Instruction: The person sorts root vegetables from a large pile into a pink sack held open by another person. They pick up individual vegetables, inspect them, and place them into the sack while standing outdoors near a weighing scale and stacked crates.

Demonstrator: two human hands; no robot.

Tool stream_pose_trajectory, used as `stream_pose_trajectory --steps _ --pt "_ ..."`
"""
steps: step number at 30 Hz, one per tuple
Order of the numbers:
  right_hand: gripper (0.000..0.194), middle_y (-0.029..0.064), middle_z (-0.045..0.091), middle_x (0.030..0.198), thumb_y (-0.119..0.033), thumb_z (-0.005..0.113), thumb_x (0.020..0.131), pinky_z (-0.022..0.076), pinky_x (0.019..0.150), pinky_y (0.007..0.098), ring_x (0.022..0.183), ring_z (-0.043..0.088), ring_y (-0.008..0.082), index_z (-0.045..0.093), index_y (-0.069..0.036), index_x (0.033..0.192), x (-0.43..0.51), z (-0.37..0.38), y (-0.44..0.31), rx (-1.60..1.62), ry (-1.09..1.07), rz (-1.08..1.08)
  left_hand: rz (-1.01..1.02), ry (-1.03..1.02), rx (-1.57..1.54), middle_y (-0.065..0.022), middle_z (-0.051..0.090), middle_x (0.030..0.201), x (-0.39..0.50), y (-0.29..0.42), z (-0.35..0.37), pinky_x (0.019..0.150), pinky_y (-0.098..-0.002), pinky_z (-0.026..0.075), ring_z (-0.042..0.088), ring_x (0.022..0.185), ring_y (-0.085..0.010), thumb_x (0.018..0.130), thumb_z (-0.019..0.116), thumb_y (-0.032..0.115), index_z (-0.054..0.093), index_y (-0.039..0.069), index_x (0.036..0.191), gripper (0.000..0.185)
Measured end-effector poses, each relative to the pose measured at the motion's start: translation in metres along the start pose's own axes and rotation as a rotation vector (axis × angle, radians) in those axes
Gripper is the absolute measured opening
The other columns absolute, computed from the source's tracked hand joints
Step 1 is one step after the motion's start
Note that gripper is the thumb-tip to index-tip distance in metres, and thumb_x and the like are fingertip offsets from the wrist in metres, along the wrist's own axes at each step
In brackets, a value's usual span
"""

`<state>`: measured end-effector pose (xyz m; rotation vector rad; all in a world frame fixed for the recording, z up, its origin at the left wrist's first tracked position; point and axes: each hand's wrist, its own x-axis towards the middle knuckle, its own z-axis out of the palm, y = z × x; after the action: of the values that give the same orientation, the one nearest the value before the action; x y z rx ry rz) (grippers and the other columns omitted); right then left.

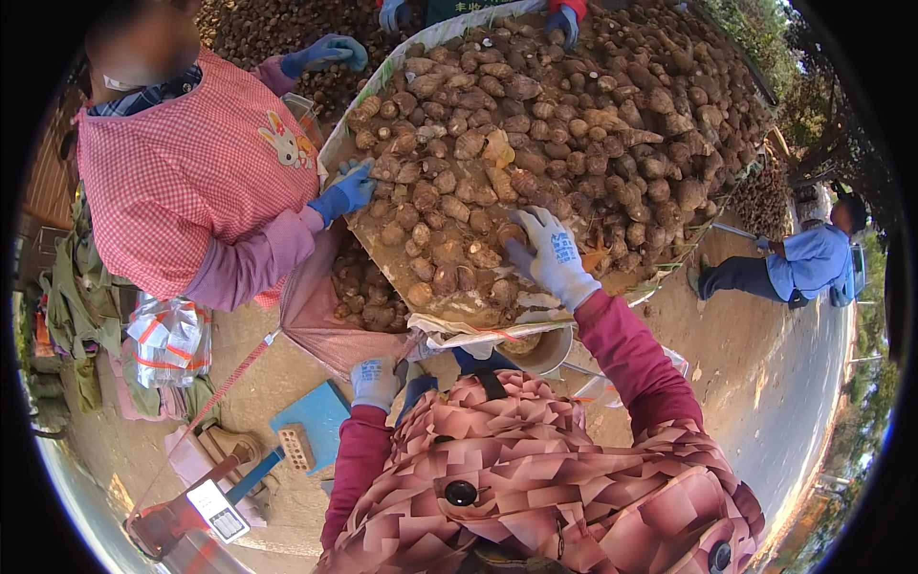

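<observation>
A large heap of brown taro corms (574,136) covers a sorting table (387,247) in front of me. My right hand (554,257), in a pale work glove, reaches over the near part of the heap, its thumb and fingers around a taro corm (510,231). At the table's near edge, my left hand (374,383) is closed on the gathered rim of a pink mesh bag (315,316). The bag hangs beside the table's corner, with more taro corms (369,305) visible in its mouth. My left fingertips are partly hidden.
A co-worker's blue-gloved hand (347,190) rests at the table's left edge; another person's gloved hand (564,27) is at the far side. A metal basin (556,353) sits below the near edge. A platform scale (219,511) and perforated brick (296,446) lie lower left.
</observation>
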<state>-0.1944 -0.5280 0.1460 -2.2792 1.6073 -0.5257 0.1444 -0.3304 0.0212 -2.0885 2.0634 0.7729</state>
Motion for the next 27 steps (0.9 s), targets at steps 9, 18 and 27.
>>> stream_pose_trajectory --steps 9,18,27 --pt "0.066 0.0197 0.05 0.148 -0.056 0.068 0.091 0.0356 0.113 0.0563 0.141 0.043 0.041 0.06 -0.011 0.138 0.063 0.07 -0.044 -0.149 -0.364 -0.341 -0.024 -0.056 -0.002 -0.0185 0.074 0.085 0.001 0.0 0.001 0.075 -0.0542 0.052 0.072 0.083 -0.0406 0.093 0.061 0.044 0.073 0.012 0.093 0.034" --pt "0.061 0.0182 0.048 0.15 -0.021 0.076 0.086 0.0456 0.107 0.0487 0.137 0.047 0.0413 0.057 -0.018 0.144 0.191 0.051 0.013 -0.439 -0.152 -0.118 -0.054 -0.063 -0.051 -0.018 0.074 0.085 0.0 0.003 -0.002 0.079 -0.0519 0.05 0.072 0.083 -0.0392 0.088 0.065 0.037 0.074 0.014 0.094 0.025" --pt "0.054 0.0181 0.065 0.128 -0.036 0.073 0.091 0.0534 0.098 0.0465 0.119 0.063 0.0366 0.058 -0.012 0.138 0.169 0.03 0.021 0.292 -0.137 0.157 -0.103 -0.094 -0.047 -0.0209 0.074 0.087 0.003 0.003 -0.004 0.079 -0.0522 0.054 0.073 0.085 -0.0405 0.094 0.059 0.05 0.076 0.011 0.093 0.042"
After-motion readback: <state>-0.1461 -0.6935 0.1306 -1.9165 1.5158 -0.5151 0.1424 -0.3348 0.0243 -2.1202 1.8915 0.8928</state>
